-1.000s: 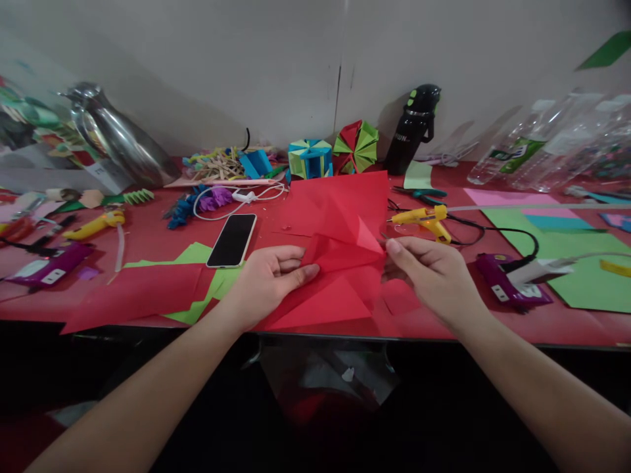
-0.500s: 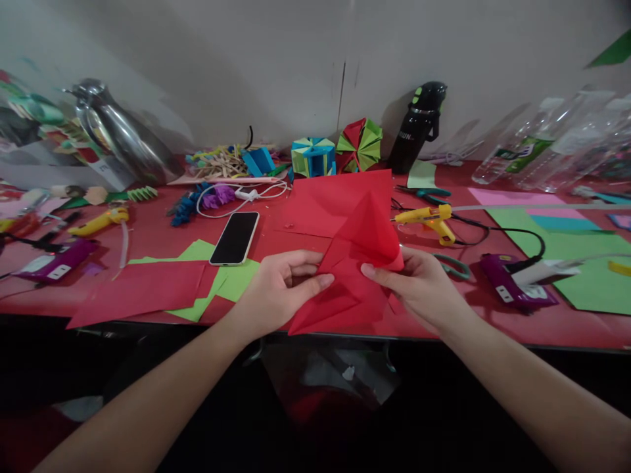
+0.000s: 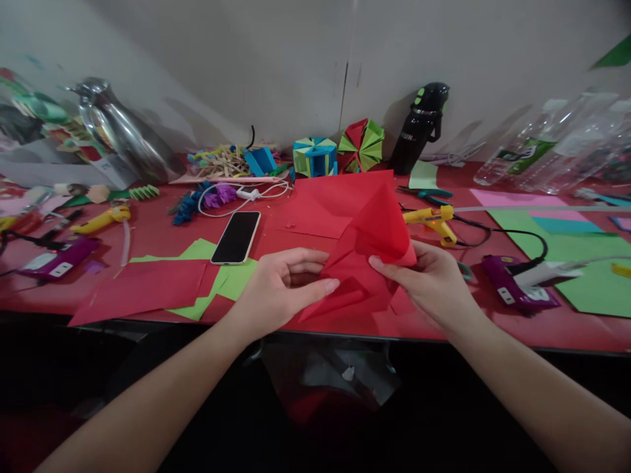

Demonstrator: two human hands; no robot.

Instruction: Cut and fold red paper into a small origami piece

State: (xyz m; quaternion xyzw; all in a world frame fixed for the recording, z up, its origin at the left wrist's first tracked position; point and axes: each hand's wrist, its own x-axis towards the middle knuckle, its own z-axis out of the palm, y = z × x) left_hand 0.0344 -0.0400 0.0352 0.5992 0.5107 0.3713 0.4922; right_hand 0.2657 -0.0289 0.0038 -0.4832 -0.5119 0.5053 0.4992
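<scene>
A folded piece of red paper point(image 3: 367, 246) is held up between my two hands, just above the table's front edge. My left hand point(image 3: 286, 282) has its thumb on the paper's left side, with the fingertips behind it. On the right side, my right hand point(image 3: 428, 276) pinches the paper, thumb in front and the other fingers mostly hidden. The paper's upper part stands up in a loose, pointed fold. Behind it a flat red sheet point(image 3: 315, 203) lies on the table.
Left of my hands lie a phone point(image 3: 236, 238), green paper point(image 3: 236, 279) and red paper point(image 3: 162, 286). A yellow glue gun point(image 3: 434, 222) and a purple power strip point(image 3: 517, 282) are on the right. A black bottle point(image 3: 417, 131) and a metal jug point(image 3: 123, 135) stand by the wall.
My right hand has moved slightly right with its side of the folded paper. The upright fold stands a little taller, and the paper's lower left corner has shifted up and right.
</scene>
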